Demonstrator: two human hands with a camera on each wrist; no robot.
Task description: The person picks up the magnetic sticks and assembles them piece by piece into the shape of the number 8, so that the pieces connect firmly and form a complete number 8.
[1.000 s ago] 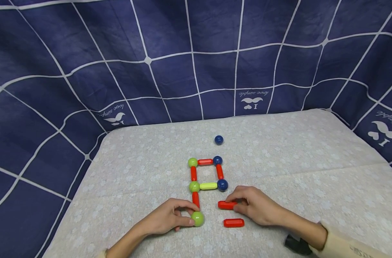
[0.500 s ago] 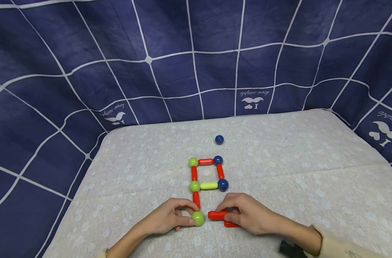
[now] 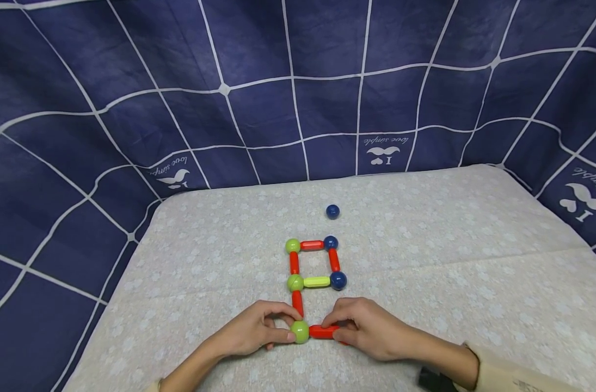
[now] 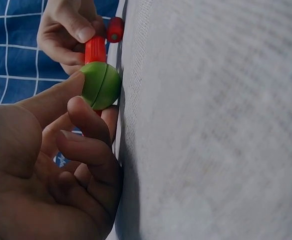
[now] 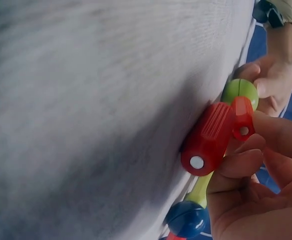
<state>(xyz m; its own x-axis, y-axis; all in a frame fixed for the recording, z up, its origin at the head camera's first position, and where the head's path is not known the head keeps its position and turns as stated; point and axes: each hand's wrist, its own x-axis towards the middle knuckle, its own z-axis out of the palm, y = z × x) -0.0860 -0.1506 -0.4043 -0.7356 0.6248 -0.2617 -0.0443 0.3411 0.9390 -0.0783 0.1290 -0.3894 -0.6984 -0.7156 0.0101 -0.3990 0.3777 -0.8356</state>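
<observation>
In the head view my left hand (image 3: 258,331) pinches a light green ball (image 3: 300,332) between thumb and fingers. My right hand (image 3: 376,330) pinches a red magnetic rod (image 3: 320,331), and the rod's left end touches that ball. From the ball a second red rod (image 3: 298,303) runs up to another green ball (image 3: 295,283). This joins a square of rods with green and blue balls, whose near side is a yellow-green rod (image 3: 317,282). A loose red rod (image 5: 208,140) lies on the cloth beside the right fingers, mostly hidden in the head view.
A single blue ball (image 3: 332,212) sits behind the square. The pale patterned cloth (image 3: 449,239) covers the table, and a dark blue checked curtain (image 3: 327,103) hangs along its back and sides. A black band (image 3: 435,379) is at the right wrist.
My right hand has moved left and towards the near edge with its red rod, passing over the loose rod. The rod's end now meets the green ball. My left hand stays put.
</observation>
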